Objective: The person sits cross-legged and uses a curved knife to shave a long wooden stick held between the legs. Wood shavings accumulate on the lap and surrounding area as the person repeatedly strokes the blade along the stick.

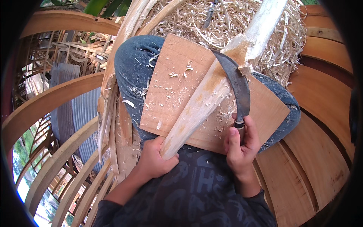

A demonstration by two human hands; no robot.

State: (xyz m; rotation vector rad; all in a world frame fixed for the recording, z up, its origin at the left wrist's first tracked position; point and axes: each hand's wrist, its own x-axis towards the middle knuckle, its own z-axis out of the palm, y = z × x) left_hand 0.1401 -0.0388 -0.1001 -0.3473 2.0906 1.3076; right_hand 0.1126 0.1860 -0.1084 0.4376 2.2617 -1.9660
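Observation:
A long pale peeled wooden pole (206, 92) slants across my lap, from low near my body up to the far right. My left hand (155, 158) is wrapped round its near end. In my right hand (243, 145) is the dark handle of a sickle (239, 84), thumb and fingers closed on it. The curved blade points away from me and crosses over the pole, near a rough knot with a brown patch. Under the pole a flat wooden board (160, 102) rests on my thighs, sprinkled with small shavings.
A big heap of curly wood shavings (230, 22) lies beyond my knees, with a knife (208, 17) on it. Split wood pieces (109, 113) lean at my left. Wooden slats (314, 151) run along the right, and a curved wooden railing (56, 90) stands on the left.

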